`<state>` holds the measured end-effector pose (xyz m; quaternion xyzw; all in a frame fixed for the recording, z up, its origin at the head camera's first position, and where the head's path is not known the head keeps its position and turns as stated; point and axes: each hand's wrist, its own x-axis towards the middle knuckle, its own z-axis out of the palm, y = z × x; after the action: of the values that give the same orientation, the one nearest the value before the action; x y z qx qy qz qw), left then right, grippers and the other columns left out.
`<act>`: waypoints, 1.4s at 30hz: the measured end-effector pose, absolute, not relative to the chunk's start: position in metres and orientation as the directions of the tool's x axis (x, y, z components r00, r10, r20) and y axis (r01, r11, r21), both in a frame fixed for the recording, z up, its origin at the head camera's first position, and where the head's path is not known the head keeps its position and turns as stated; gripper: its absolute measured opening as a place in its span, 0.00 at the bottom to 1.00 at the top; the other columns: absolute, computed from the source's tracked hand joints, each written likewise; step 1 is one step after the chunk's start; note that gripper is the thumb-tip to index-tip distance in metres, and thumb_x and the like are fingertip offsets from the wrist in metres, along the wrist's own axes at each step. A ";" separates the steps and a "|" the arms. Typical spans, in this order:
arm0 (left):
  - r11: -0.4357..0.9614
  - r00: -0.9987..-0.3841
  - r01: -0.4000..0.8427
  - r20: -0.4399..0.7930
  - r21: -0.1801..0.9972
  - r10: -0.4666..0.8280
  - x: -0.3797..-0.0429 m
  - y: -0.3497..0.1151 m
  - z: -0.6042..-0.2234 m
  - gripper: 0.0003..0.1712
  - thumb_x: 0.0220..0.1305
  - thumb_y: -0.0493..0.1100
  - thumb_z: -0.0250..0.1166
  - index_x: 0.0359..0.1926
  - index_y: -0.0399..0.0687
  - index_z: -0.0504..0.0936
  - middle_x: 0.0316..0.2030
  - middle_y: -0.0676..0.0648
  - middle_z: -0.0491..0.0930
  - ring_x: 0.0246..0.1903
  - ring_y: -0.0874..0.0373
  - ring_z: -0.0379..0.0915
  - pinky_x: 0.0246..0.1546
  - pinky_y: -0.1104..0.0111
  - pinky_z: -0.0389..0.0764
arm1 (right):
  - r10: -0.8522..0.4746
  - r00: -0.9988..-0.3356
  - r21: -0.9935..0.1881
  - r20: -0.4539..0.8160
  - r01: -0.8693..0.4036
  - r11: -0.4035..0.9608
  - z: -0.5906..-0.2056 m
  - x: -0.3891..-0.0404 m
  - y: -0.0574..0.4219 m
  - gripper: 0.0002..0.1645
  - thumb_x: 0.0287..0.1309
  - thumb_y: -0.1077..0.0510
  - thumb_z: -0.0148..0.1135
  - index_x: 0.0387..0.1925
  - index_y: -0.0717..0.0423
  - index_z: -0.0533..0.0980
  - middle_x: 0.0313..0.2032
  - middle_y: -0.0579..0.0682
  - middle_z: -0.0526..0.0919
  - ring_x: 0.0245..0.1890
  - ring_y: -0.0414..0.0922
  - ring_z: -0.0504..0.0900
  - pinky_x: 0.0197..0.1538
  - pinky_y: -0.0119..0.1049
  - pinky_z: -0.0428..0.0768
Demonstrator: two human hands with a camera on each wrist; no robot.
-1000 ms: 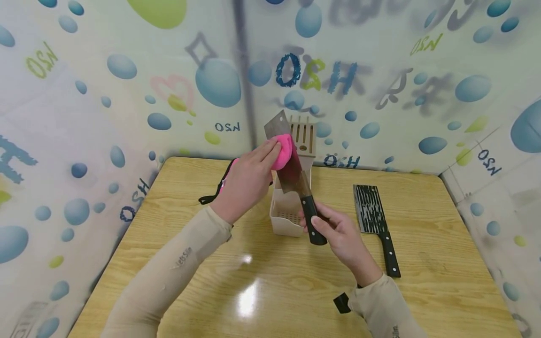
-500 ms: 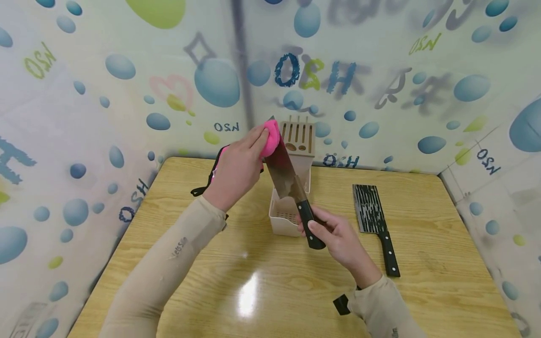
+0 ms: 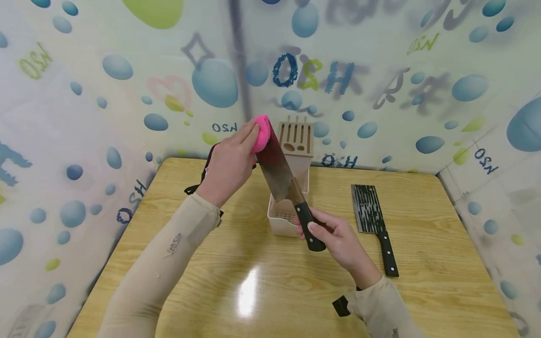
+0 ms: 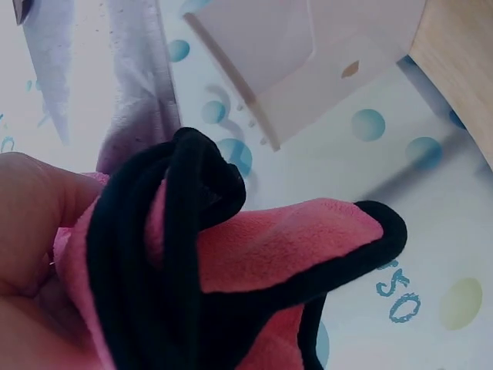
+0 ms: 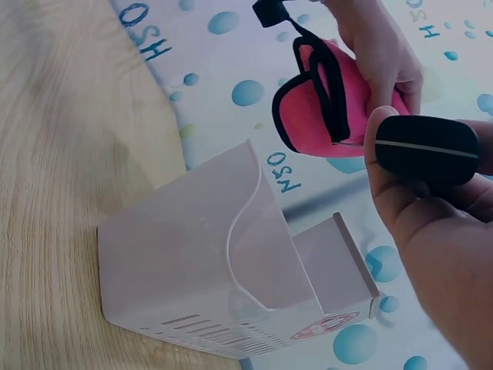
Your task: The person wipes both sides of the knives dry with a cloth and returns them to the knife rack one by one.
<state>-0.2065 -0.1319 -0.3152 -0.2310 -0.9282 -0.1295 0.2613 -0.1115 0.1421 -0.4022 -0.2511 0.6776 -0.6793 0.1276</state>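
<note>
Near the middle of the head view, my right hand (image 3: 338,239) grips the black riveted handle of a cleaver (image 3: 274,171). Its broad blade slants up and to the left, above the table. My left hand (image 3: 228,169) holds a pink cloth (image 3: 263,134) against the blade's far end, hiding that corner. Black edging and loose folds of the cloth (image 4: 285,247) fill much of the left wrist view. Seen by the right wrist camera, the handle's butt end points at the lens, and the pink cloth (image 5: 308,116) wraps around the blade beyond it.
Behind the blade stands a beige knife holder (image 3: 282,227) with a slotted top, close to the patterned wall. A second cleaver (image 3: 368,209) with a black-streaked blade lies on the wooden table (image 3: 439,263) at the right. A black strap end (image 3: 341,305) sticks out by my right cuff.
My left hand and the cloth have slid along the blade, up and left, to its far end. The blade has swung slightly left; the right hand keeps its grip on the handle.
</note>
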 end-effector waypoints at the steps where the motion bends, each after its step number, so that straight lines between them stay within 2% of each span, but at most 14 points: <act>1: 0.861 -0.758 0.495 0.543 0.119 0.361 -0.206 -0.133 -0.316 0.33 0.64 0.29 0.65 0.71 0.33 0.72 0.71 0.37 0.71 0.60 0.39 0.79 0.56 0.50 0.84 | -0.514 -0.841 -0.985 0.171 -0.165 -0.058 -0.402 -0.112 0.142 0.25 0.79 0.66 0.48 0.70 0.75 0.67 0.51 0.74 0.81 0.45 0.43 0.87 0.53 0.39 0.87; 6: 0.866 -0.759 0.492 0.533 0.092 0.374 -0.204 -0.133 -0.318 0.32 0.66 0.30 0.64 0.71 0.33 0.72 0.71 0.37 0.71 0.65 0.42 0.75 0.61 0.51 0.81 | -0.507 -0.841 -0.982 0.191 -0.170 -0.087 -0.402 -0.112 0.144 0.26 0.79 0.66 0.47 0.70 0.77 0.65 0.51 0.49 0.87 0.45 0.41 0.87 0.53 0.37 0.87; 8: 0.869 -0.756 0.489 0.532 0.073 0.381 -0.203 -0.133 -0.319 0.32 0.66 0.30 0.63 0.71 0.33 0.72 0.71 0.38 0.72 0.67 0.44 0.73 0.61 0.52 0.80 | -0.504 -0.842 -0.981 0.193 -0.168 -0.094 -0.402 -0.111 0.144 0.26 0.79 0.66 0.47 0.70 0.77 0.65 0.50 0.42 0.87 0.45 0.41 0.87 0.53 0.36 0.87; 9: 0.871 -0.755 0.488 0.531 0.065 0.384 -0.202 -0.133 -0.320 0.32 0.66 0.30 0.63 0.71 0.34 0.72 0.71 0.38 0.72 0.68 0.45 0.72 0.62 0.52 0.80 | -0.504 -0.842 -0.981 0.193 -0.167 -0.097 -0.402 -0.111 0.144 0.26 0.79 0.66 0.47 0.70 0.77 0.64 0.50 0.42 0.86 0.45 0.41 0.87 0.53 0.36 0.87; 15: 0.863 -0.733 0.504 0.540 0.023 0.414 -0.201 -0.130 -0.326 0.32 0.63 0.28 0.62 0.70 0.33 0.74 0.69 0.38 0.74 0.70 0.46 0.70 0.64 0.54 0.79 | -0.482 -0.854 -0.980 0.198 -0.166 -0.108 -0.401 -0.111 0.145 0.25 0.79 0.65 0.47 0.70 0.76 0.65 0.51 0.60 0.84 0.45 0.46 0.87 0.52 0.38 0.87; 16: 0.861 -0.729 0.509 0.542 0.021 0.418 -0.200 -0.129 -0.327 0.32 0.63 0.27 0.62 0.69 0.33 0.74 0.69 0.38 0.74 0.69 0.46 0.71 0.64 0.54 0.79 | -0.479 -0.855 -0.980 0.200 -0.168 -0.109 -0.400 -0.111 0.144 0.25 0.79 0.65 0.47 0.70 0.76 0.66 0.50 0.61 0.84 0.45 0.46 0.87 0.52 0.38 0.87; 22: 0.857 -0.734 0.515 0.523 0.013 0.433 -0.196 -0.126 -0.332 0.32 0.63 0.26 0.61 0.69 0.34 0.75 0.69 0.37 0.74 0.68 0.45 0.72 0.64 0.54 0.79 | -0.473 -0.860 -0.981 0.191 -0.154 -0.115 -0.398 -0.111 0.145 0.26 0.79 0.65 0.47 0.70 0.77 0.65 0.49 0.47 0.86 0.45 0.42 0.86 0.53 0.37 0.87; 24: 0.858 -0.740 0.513 0.508 0.002 0.441 -0.194 -0.124 -0.332 0.32 0.63 0.27 0.61 0.70 0.34 0.74 0.69 0.38 0.74 0.69 0.45 0.71 0.65 0.54 0.78 | -0.470 -0.862 -0.982 0.187 -0.150 -0.115 -0.398 -0.112 0.145 0.26 0.79 0.64 0.47 0.71 0.76 0.64 0.49 0.45 0.85 0.46 0.42 0.86 0.53 0.37 0.87; 33: 0.856 -0.746 0.516 0.477 -0.027 0.464 -0.185 -0.118 -0.333 0.32 0.64 0.28 0.63 0.71 0.37 0.74 0.69 0.38 0.74 0.68 0.47 0.72 0.61 0.55 0.81 | -0.444 -0.878 -0.983 0.181 -0.146 -0.112 -0.396 -0.113 0.144 0.26 0.80 0.64 0.47 0.71 0.75 0.64 0.50 0.45 0.86 0.47 0.42 0.86 0.54 0.35 0.86; 42: 0.841 -0.737 0.540 0.464 -0.035 0.492 -0.178 -0.112 -0.338 0.33 0.64 0.27 0.64 0.71 0.37 0.74 0.69 0.39 0.74 0.70 0.47 0.70 0.65 0.56 0.78 | -0.424 -0.890 -0.985 0.169 -0.136 -0.106 -0.394 -0.115 0.142 0.25 0.80 0.63 0.47 0.70 0.75 0.66 0.49 0.47 0.85 0.47 0.45 0.85 0.54 0.35 0.86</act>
<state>-0.1784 -0.1123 -0.3377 -0.2772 -0.9305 -0.0507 0.2342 -0.1148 0.1424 -0.3939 -0.2117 0.6608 -0.7130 0.1009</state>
